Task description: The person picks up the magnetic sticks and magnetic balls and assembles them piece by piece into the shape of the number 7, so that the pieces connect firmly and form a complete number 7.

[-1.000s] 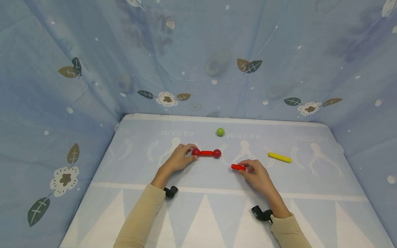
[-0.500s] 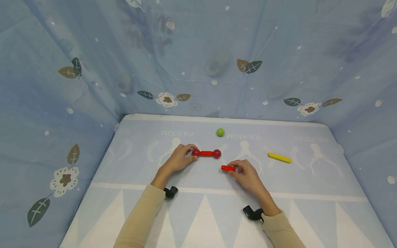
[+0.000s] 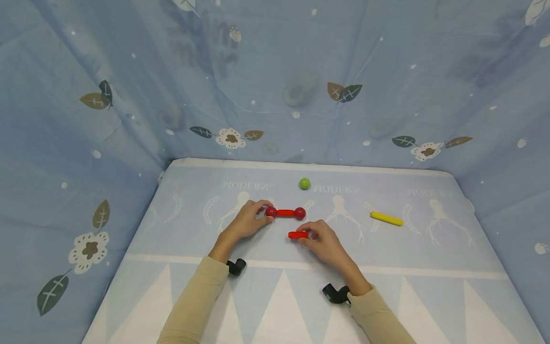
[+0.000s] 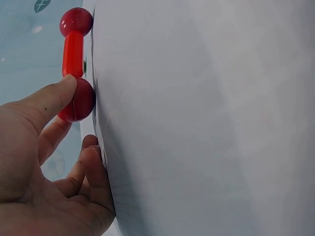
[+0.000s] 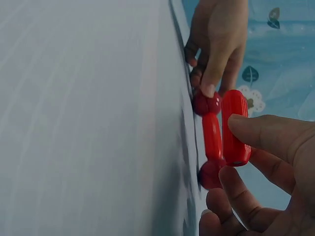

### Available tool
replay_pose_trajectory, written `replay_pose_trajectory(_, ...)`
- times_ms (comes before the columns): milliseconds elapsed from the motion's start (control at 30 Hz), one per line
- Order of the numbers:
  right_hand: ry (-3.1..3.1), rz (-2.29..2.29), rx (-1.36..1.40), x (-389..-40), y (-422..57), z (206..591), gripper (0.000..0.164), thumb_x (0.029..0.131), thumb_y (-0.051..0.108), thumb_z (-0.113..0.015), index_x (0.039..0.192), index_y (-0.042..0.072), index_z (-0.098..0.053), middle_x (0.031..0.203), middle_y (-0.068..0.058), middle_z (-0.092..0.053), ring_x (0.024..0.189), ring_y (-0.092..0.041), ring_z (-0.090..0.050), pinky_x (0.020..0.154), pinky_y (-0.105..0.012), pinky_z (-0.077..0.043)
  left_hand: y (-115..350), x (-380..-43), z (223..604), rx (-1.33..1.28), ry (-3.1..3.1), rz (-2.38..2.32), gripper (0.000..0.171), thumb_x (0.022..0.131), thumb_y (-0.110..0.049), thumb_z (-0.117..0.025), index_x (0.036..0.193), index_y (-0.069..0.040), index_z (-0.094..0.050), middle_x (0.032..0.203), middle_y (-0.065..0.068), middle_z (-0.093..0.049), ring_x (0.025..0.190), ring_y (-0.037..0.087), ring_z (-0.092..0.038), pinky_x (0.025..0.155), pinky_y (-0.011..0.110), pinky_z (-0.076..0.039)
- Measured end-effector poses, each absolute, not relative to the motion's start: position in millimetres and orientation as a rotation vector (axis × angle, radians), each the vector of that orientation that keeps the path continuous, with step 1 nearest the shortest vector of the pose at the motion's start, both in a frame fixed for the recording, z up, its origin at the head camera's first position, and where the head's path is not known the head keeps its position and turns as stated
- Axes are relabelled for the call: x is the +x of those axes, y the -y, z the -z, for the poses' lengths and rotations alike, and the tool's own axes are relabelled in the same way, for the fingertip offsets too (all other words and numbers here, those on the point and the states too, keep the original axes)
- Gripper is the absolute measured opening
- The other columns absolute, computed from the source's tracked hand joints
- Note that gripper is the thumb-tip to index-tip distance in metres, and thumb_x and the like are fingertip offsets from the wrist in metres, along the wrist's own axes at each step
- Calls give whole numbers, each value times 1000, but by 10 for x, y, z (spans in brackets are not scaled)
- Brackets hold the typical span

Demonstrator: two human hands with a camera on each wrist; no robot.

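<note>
Two dark red balls joined by a bright red stick form a dumbbell-shaped piece on the table. My left hand pinches its left ball between thumb and finger; in the left wrist view the thumb lies across the ball. My right hand holds a loose, short red stick between thumb and fingers. In the head view this stick lies just in front of the joined piece, roughly parallel to it and apart from it. The right ball is untouched.
A small green ball sits behind the joined piece, near the back of the table. To the right lies a longer yellow stick. A blue patterned curtain surrounds the table at the back and sides.
My right hand has carried the loose red stick leftward, from right of the joined piece to just in front of it. My left hand and the joined piece have stayed in place.
</note>
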State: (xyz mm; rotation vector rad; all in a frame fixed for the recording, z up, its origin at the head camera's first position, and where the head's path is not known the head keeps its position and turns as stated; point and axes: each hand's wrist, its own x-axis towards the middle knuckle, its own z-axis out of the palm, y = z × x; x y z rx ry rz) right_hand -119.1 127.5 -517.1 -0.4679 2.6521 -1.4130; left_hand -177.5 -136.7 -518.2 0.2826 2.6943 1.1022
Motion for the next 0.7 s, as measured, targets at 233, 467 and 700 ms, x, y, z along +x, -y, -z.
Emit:
replay_pose_trajectory(233,-2598,1413,-605,-1200,-1086,5181,22,87,9,-78,106,18,-75,97,3,-59,86,-21,-52,74,-34,-47,1362,-1763,5161,290,-2700,-1100,40,92,-31,-75,128,-24,-63,115,10,-54,109,26,-53,88,46,-49)
replay_pose_trajectory(467,-2584,1360,-700,-1239,-970,5215,22,86,9,-79,106,19,-75,98,5,-60,87,-20,-52,75,-33,-46,1371,-1766,5171,312,-2701,-1101,39,92,-30,-75,128,-23,-63,115,10,-55,108,25,-53,86,47,-48)
replay_pose_trajectory(700,-2606,1300,-784,-1287,-917,5210,23,84,4,-80,103,16,-75,96,3,-62,85,-22,-52,74,-33,-44,1376,-1779,5178,302,-2703,-1102,39,92,-30,-75,128,-24,-63,115,10,-54,108,25,-53,87,46,-48)
